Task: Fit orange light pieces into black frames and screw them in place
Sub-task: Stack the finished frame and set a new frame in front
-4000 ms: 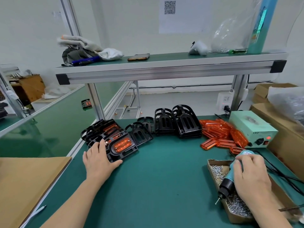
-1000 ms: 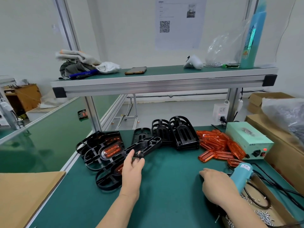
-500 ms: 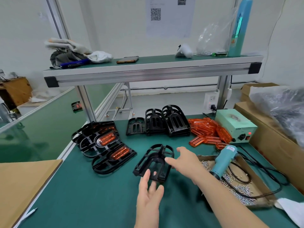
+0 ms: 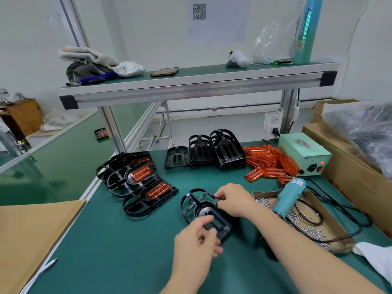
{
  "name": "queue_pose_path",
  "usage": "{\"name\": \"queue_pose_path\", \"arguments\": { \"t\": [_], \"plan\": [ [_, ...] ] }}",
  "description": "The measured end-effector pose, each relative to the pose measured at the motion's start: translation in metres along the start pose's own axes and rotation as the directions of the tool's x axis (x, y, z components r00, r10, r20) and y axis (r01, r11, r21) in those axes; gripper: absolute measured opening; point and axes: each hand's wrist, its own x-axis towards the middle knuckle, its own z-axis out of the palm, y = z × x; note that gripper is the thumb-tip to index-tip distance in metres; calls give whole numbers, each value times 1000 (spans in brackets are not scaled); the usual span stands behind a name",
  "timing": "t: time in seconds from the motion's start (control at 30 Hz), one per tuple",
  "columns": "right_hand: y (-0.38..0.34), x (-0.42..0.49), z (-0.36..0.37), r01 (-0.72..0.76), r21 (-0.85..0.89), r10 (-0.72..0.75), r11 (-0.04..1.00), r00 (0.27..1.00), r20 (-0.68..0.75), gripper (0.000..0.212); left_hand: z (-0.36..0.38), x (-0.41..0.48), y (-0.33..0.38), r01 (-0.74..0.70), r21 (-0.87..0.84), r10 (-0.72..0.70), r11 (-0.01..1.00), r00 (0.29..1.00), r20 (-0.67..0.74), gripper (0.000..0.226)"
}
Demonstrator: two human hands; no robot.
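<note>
Close in front of me at twelve o'clock, my left hand (image 4: 196, 238) curls thumb and fingers round the near edge of a black frame (image 4: 220, 222) and pinches it. Just beyond, my right hand (image 4: 235, 200) comes in from four o'clock and grips the frame's far right corner with bent fingertips. The frame sits tilted between both hands over the green counter (image 4: 127, 251); I cannot tell whether its underside touches the surface.

At nine o'clock from the frame, a flat sheet of brown cardboard (image 4: 31, 230) lies along the counter's left edge. At three o'clock a shallow cardboard tray (image 4: 261, 193) holds loose silver screws (image 4: 311, 231), and a teal electric screwdriver (image 4: 288, 198) lies across it, nose toward me, with its black cable looping to the right.

Farther out at ten o'clock, several finished frames (image 4: 140, 181) overlap one another, orange pieces showing in their centres. At twelve o'clock, well past my hands, stands a row of stacked black frames (image 4: 214, 151). Just beside it at one o'clock is a heap of orange light pieces (image 4: 269, 164), touching a pale green power box (image 4: 303, 153) with a red lamp lit on its front.

Above all this runs a raised shelf (image 4: 191, 81) carrying a phone (image 4: 164, 72), bundled cloths (image 4: 93, 62) and a clear plastic bag (image 4: 273, 45).
</note>
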Motion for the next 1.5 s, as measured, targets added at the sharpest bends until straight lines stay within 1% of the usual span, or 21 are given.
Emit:
{"name": "queue_pose_path", "arguments": {
  "t": [0.03,0.1,0.17,0.2,0.27,0.33,0.4,0.43,0.5,0.53,0.63,0.7,0.77,0.83,0.9,1.0,1.13,1.2,1.3,1.4,1.5],
  "plan": [
    [0,1,1,26,-33,-26,999,1000,12,20,-2,7,2,-45,47,46,998,999,-24,31],
    [0,2,2,77,-54,-75,996,996,38,27,-7,22,6,-175,203,189,964,980,-55,28],
    [0,4,3,128,-33,-126,991,991,54,35,-12,39,6,-317,399,353,860,935,-19,29],
    [1,5,4,148,-19,-147,989,987,61,36,-14,48,4,-361,475,396,803,918,30,34],
    [2,6,6,179,2,-179,984,981,80,36,-18,64,-2,-388,598,369,701,915,161,57],
    [4,8,8,213,13,-213,977,972,102,34,-21,75,-11,-405,696,283,592,914,292,88],
    [5,8,9,242,13,-241,970,963,117,32,-22,79,-20,-423,753,189,505,905,382,113],
    [5,8,10,256,10,-255,967,960,119,32,-21,79,-24,-426,769,151,476,901,406,121],
    [6,9,12,282,9,-280,960,952,123,33,-19,76,-32,-426,789,116,442,900,421,130],
    [7,9,14,294,7,-292,956,947,132,33,-19,75,-35,-431,795,135,428,900,415,130],
    [8,13,10,319,-7,-313,948,933,178,29,-18,73,-42,-483,793,270,373,874,405,118],
    [14,20,-2,269,36,-272,962,953,134,26,-18,72,-44,-489,796,295,357,867,401,115],
    [26,32,-21,181,47,-180,982,983,-24,28,-17,70,-44,-459,806,261,373,886,384,120],
    [42,44,-39,73,-43,-79,996,986,-150,33,-16,69,-44,-435,820,216,371,900,379,121],
    [60,54,-52,-33,-153,3,988,981,-192,43,-17,69,-42,-431,828,179,358,902,392,121],
    [83,66,-63,-105,-240,63,965,982,-175,54,-18,71,-42,-430,826,157,364,903,400,124],
    [99,75,-70,-103,-408,92,907,995,-45,71,-18,73,-42,-434,822,149,369,900,409,126],
    [101,77,-70,-82,-492,89,867,996,-10,71,-19,73,-42,-437,819,139,371,899,416,126],
    [101,80,-68,-31,-609,7,793,999,-41,60,-20,74,-41,-435,819,129,374,899,419,126],
    [107,78,-68,13,-595,-41,804,999,-32,54,-20,74,-40,-436,817,115,378,897,426,127],
    [109,73,-71,55,-482,-83,874,996,-37,45,-20,74,-40,-436,817,101,378,896,431,127]
  ]
}}
